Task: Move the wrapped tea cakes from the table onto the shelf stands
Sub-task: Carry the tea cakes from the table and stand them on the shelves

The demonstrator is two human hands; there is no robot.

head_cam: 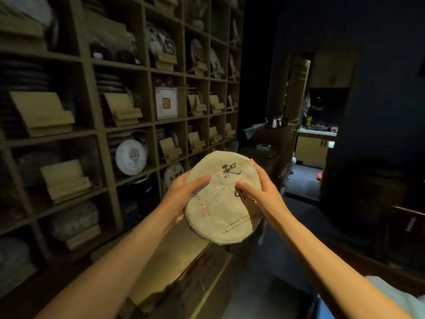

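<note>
Both hands are wrapped round one tea cake (220, 199) held in the air before the shelf (99, 132): left hand (184, 194) w/ fingers curled on its left edge, right hand (259, 194) w/ thumb on the face and fingers behind. The round disc in thin creased paper could probably slip or tear if squeezed. Farther off, an empty angled wooden stand (169, 149) is seen; a bad lean there might let it roll off.
</note>
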